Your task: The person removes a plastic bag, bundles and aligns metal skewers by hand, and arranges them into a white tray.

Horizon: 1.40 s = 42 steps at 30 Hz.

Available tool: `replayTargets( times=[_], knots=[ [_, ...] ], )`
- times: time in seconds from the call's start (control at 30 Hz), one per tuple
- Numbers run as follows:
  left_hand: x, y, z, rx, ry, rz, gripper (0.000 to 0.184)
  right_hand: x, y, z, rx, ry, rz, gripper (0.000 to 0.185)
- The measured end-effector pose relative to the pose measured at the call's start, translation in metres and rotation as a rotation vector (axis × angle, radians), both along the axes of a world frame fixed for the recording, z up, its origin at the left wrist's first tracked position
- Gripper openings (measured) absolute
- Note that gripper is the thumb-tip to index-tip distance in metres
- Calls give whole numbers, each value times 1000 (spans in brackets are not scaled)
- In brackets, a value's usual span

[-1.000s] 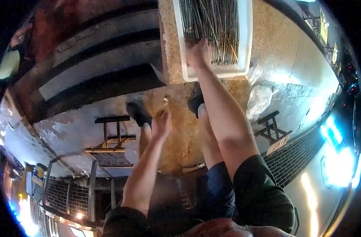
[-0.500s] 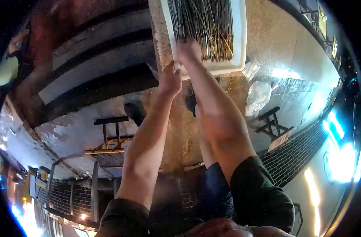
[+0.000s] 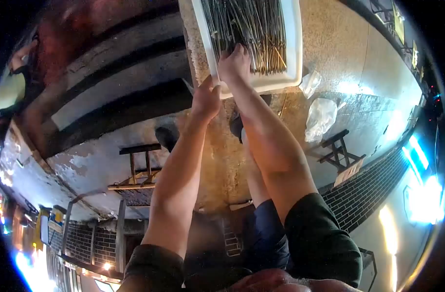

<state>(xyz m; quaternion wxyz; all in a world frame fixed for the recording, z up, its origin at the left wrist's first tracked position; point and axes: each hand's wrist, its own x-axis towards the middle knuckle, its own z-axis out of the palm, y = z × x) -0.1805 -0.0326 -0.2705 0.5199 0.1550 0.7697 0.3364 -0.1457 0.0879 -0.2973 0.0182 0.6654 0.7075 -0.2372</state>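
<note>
A white tray (image 3: 294, 48) lies at the top of the view, packed with long thin skewers (image 3: 266, 29), dark grey over most of their length and brownish at the near ends. My left hand (image 3: 206, 101) is closed on the tray's near left corner. Inside the tray, over the near left part of the pile, my right hand (image 3: 235, 65) has its fingers curled down around the ends of some skewers. Its fingertips are partly hidden, and how many skewers it grips I cannot tell.
Beneath the tray is a worn brown surface (image 3: 329, 46). A crumpled clear plastic bag (image 3: 321, 117) lies right of my forearms. Wooden stools (image 3: 340, 151) stand on both sides. At the far left edge, another person's arm (image 3: 22, 56) shows.
My right hand has shifted a little to the right and turned, its fingers now further over the skewers. My left hand stays at the tray's corner. The view has moved slightly.
</note>
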Motion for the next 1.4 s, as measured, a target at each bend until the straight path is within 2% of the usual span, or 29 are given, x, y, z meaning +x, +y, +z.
replayTargets(
  times=[0.07, 0.1, 0.2, 0.23, 0.37, 0.47, 0.6, 0.7, 0.8, 0.83, 0.93, 0.97, 1.1, 1.2, 1.3, 1.4],
  knots=[
    [-1, -1, 1, 53, -55, 8, 35, -2, 3, 3, -88, 33, -62, 51],
    [-3, -1, 0, 83, -80, 14, 36, -5, -1, 4, -8, 6, -72, 54],
    [-9, 6, 19, 42, 3, -39, 37, -5, 7, 2, -184, -17, -103, 60],
    [-9, 5, 15, 56, -17, -28, 37, -9, 12, 24, -244, 23, -119, 59],
    [-6, 1, 2, 25, -84, -29, 37, -5, 10, 20, -201, 76, -116, 58],
    [-10, 3, 2, 7, -114, -63, 36, -5, 8, 15, -84, 14, -151, 59],
    [-14, 7, 13, -50, -89, -113, 37, 12, 34, 33, -250, 146, -296, 64],
    [-16, 8, 17, -61, -4, -162, 38, 36, 50, 13, -180, 48, -135, 64],
    [-13, 3, 8, -10, -45, -147, 39, 35, 62, 34, 66, -320, 146, 57],
    [-14, 2, 7, 62, -11, -149, 39, 39, 67, 29, 92, -274, 161, 63],
    [-11, 2, 5, -19, -56, -109, 37, 49, 79, 15, 224, -284, 286, 75],
    [-12, 3, 5, -46, -70, -97, 37, 53, 84, 13, 222, -298, 299, 86],
    [-9, 1, 4, -44, -36, -121, 36, 64, 87, -5, 254, -312, 368, 91],
    [-10, 3, 7, -40, -20, -117, 36, 59, 91, -7, 260, -209, 311, 95],
    [-15, 9, 22, -75, -52, -121, 36, 53, 93, -14, 296, -237, 280, 97],
    [-7, 3, 11, -42, 21, -102, 36, 41, 92, -12, 306, -258, 234, 102]
  ],
)
